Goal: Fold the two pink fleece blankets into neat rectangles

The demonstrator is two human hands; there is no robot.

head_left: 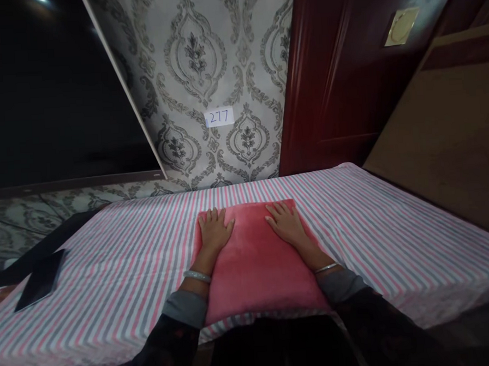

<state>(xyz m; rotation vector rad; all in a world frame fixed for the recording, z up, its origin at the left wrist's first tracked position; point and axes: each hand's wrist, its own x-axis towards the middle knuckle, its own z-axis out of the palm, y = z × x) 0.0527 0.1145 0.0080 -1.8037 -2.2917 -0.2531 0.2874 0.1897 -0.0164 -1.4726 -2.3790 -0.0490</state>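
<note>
A pink plush cushion (259, 264) lies flat in front of me on a striped cloth (126, 265), close to the near edge. My left hand (214, 228) rests on its far left corner, palm down with the fingers spread. On the far right corner lies my right hand (286, 222), also flat and spread. Neither hand grasps anything. A bracelet (197, 275) circles my left wrist, and a thinner bangle (326, 267) is on the right one.
At the left edge of the cloth lies a dark flat device (41, 280). Behind it hangs a large black screen (59, 94). A paper label reading 277 (218, 117) is on the patterned wall. A dark red door (337, 74) and a big cardboard box (446, 123) stand right.
</note>
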